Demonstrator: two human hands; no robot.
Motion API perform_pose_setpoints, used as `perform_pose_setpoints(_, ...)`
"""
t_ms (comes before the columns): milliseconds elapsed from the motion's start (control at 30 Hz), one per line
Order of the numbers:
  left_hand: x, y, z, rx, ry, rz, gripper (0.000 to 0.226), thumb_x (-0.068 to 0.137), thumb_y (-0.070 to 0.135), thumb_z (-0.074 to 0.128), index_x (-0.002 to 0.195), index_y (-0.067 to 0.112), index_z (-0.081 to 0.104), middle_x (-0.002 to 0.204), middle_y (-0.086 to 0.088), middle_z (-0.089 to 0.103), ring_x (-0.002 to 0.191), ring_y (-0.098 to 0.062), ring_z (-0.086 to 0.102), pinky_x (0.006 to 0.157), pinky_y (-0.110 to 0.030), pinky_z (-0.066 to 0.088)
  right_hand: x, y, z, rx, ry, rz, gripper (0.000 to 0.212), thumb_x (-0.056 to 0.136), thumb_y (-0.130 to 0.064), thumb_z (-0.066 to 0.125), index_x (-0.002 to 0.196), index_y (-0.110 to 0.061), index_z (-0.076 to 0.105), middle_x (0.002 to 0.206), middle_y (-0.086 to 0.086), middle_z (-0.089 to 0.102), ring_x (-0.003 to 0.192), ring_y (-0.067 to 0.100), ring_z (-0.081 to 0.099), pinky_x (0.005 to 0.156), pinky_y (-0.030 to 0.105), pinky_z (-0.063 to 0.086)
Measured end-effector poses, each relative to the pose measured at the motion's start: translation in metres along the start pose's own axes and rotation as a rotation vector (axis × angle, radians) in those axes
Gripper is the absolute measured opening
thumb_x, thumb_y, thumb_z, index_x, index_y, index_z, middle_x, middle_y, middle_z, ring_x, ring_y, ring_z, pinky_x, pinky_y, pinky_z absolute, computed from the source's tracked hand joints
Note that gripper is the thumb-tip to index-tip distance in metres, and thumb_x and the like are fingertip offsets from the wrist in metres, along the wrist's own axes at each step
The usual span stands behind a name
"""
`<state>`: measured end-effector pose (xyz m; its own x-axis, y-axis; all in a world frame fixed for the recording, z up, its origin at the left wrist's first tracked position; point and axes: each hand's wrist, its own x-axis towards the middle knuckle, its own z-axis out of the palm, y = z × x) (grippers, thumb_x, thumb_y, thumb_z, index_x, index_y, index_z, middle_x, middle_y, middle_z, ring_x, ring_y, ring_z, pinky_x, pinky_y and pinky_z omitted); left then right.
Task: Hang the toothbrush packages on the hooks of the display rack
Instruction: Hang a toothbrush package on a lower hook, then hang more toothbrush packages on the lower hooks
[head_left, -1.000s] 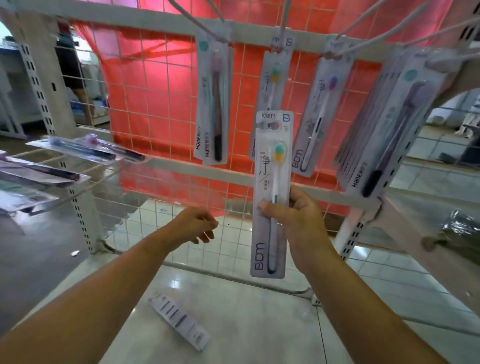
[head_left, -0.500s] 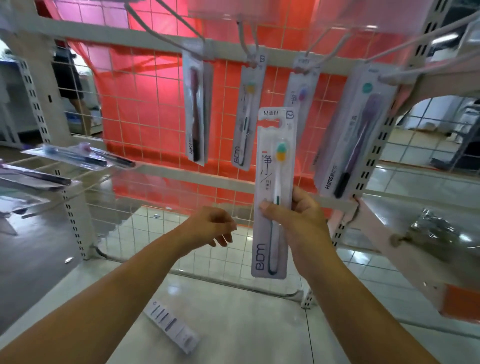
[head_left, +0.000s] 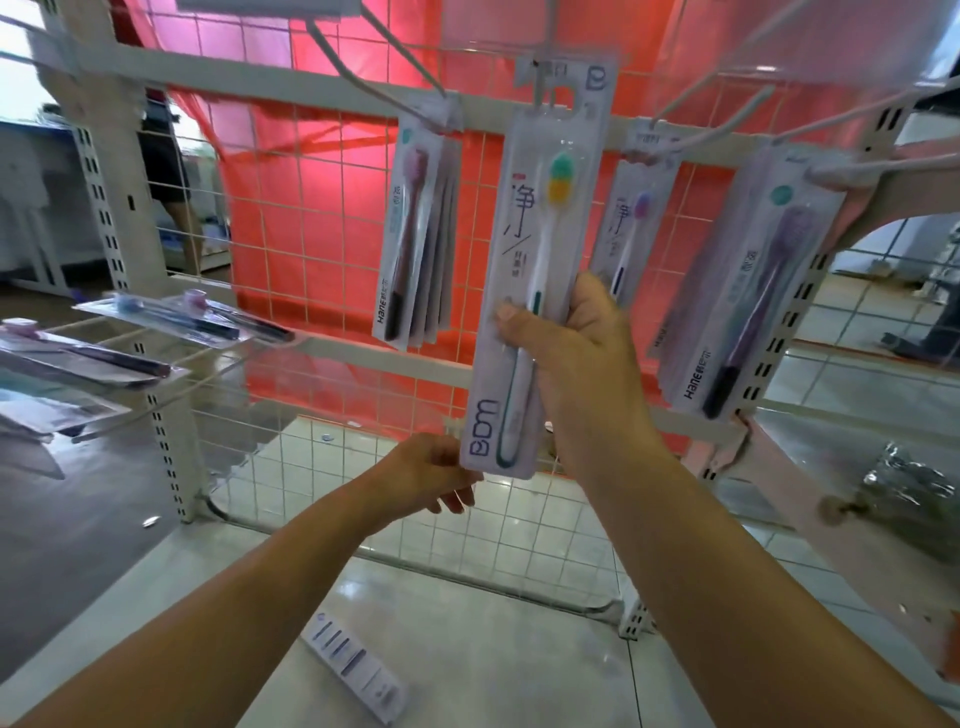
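My right hand (head_left: 571, 353) grips a white toothbrush package (head_left: 545, 218) upright by its middle; the brush inside has a green and yellow head. The package's top hanging slot is up at a white hook (head_left: 545, 83) of the display rack. My left hand (head_left: 431, 473) is at the package's bottom left corner, fingers loosely curled; whether it pinches the corner is unclear. Other packages hang on the rack: a dark-handled bunch (head_left: 415, 234) to the left, a purple-headed one (head_left: 631, 228) just right, and a purple bunch (head_left: 748, 306) further right.
One package (head_left: 356, 670) lies face down on the white bottom shelf (head_left: 493, 649). More packages (head_left: 171, 317) lie flat on wire shelves at the left. A red sheet backs the wire grid (head_left: 322, 208). A foil bag (head_left: 909, 488) rests at the right.
My right hand has lifted the package up to the hook. My left hand has moved right and now meets the package's lower corner. The view has come closer to the rack.
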<state>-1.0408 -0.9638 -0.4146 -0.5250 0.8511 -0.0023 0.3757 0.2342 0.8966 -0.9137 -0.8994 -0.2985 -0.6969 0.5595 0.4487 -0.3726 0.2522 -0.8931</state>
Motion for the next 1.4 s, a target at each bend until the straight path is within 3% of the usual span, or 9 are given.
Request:
perform_pose_setpoints(200, -0.001, 0.000, -0.011, 0.004, 0.006, 0.015, 0.011, 0.093, 0.015, 0.053, 0.085, 0.016, 0.061, 0.075, 0.002, 0.067, 0.068, -0.010, 0.063, 0.063, -0.022, 0.049, 0.023, 0.005, 0.008, -0.169, 0.005, 0.036, 0.011, 0.091, -0.009, 0.057, 0.094, -0.019, 0.054, 0.083, -0.006, 0.062, 0.065, 0.001, 0.062, 0.056, 0.013, 0.053)
perform_pose_setpoints(333, -0.003, 0.001, -0.021, -0.018, 0.048, -0.003, 0.009, 0.092, 0.013, 0.054, 0.089, 0.013, 0.062, 0.076, -0.001, 0.067, 0.067, -0.011, 0.063, 0.064, -0.024, 0.048, 0.060, 0.019, 0.009, -0.320, 0.120, 0.075, 0.015, 0.091, -0.009, 0.055, 0.106, -0.007, 0.051, 0.103, 0.016, 0.061, 0.089, 0.027, 0.063, 0.075, 0.038, 0.056)
perform_pose_setpoints(533, -0.005, 0.008, -0.041, 0.005, 0.065, 0.044, 0.012, 0.093, 0.011, 0.052, 0.085, 0.013, 0.061, 0.075, -0.003, 0.066, 0.065, -0.010, 0.062, 0.062, -0.023, 0.048, 0.122, 0.032, 0.001, -0.527, 0.162, 0.177, 0.034, 0.092, -0.006, 0.048, 0.124, -0.001, 0.040, 0.099, 0.011, 0.054, 0.070, 0.012, 0.046, 0.046, 0.017, 0.035)
perform_pose_setpoints(633, -0.004, 0.013, -0.049, -0.013, 0.070, 0.045, 0.010, 0.093, 0.012, 0.053, 0.087, 0.010, 0.061, 0.076, -0.005, 0.066, 0.067, -0.014, 0.062, 0.063, -0.025, 0.048, 0.137, 0.036, 0.000, -0.615, 0.165, 0.228, 0.041, 0.095, -0.009, 0.045, 0.132, 0.003, 0.033, 0.134, 0.019, 0.045, 0.099, 0.017, 0.050, 0.054, 0.019, 0.031)
perform_pose_setpoints(700, -0.003, 0.019, -0.053, -0.001, 0.060, 0.042, 0.010, 0.093, 0.013, 0.052, 0.091, 0.006, 0.060, 0.077, -0.005, 0.065, 0.067, -0.013, 0.061, 0.062, -0.024, 0.047, 0.143, 0.036, 0.000, -0.650, 0.193, 0.240, 0.045, 0.095, -0.012, 0.046, 0.135, 0.003, 0.031, 0.133, 0.017, 0.046, 0.114, 0.025, 0.050, 0.069, 0.025, 0.038)
perform_pose_setpoints(833, -0.007, 0.028, -0.061, 0.022, 0.076, 0.069, 0.009, 0.093, 0.012, 0.053, 0.089, 0.008, 0.060, 0.076, -0.006, 0.065, 0.067, -0.014, 0.061, 0.061, -0.022, 0.047, 0.135, 0.039, -0.004, -0.601, 0.208, 0.316, 0.047, 0.091, -0.030, 0.057, 0.127, -0.004, 0.041, 0.104, 0.004, 0.051, 0.093, 0.018, 0.052, 0.075, 0.028, 0.045)
perform_pose_setpoints(967, -0.021, 0.021, -0.077, 0.135, 0.116, 0.062, 0.011, 0.093, 0.012, 0.053, 0.091, 0.004, 0.060, 0.075, -0.003, 0.062, 0.067, -0.012, 0.058, 0.057, -0.016, 0.046, 0.115, 0.053, -0.001, -0.407, 0.301, 0.424, 0.090, 0.070, -0.027, 0.075, 0.142, -0.005, 0.025, 0.138, 0.010, 0.041, 0.126, 0.029, 0.042, 0.102, 0.044, 0.040)
perform_pose_setpoints(1167, -0.055, 0.003, -0.121, 0.292, 0.260, 0.011, 0.010, 0.093, 0.016, 0.053, 0.085, 0.017, 0.058, 0.081, -0.002, 0.063, 0.072, -0.009, 0.059, 0.063, -0.017, 0.044, 0.070, 0.064, 0.047, -0.532, -0.004, 0.353, 0.026, 0.084, -0.009, 0.063, 0.106, -0.006, 0.051, 0.087, 0.003, 0.052, 0.073, 0.013, 0.048, 0.064, 0.029, 0.042)
perform_pose_setpoints(1400, -0.102, -0.002, -0.182, 0.389, 0.449, 0.000, 0.009, 0.092, 0.014, 0.053, 0.089, 0.013, 0.062, 0.079, -0.001, 0.064, 0.072, -0.011, 0.060, 0.069, -0.021, 0.046, 0.047, 0.063, 0.134, -0.502, -0.385, 0.238, 0.011, 0.086, -0.003, 0.059, 0.083, -0.013, 0.058, 0.082, 0.002, 0.060, 0.071, 0.012, 0.056, 0.052, 0.015, 0.042)
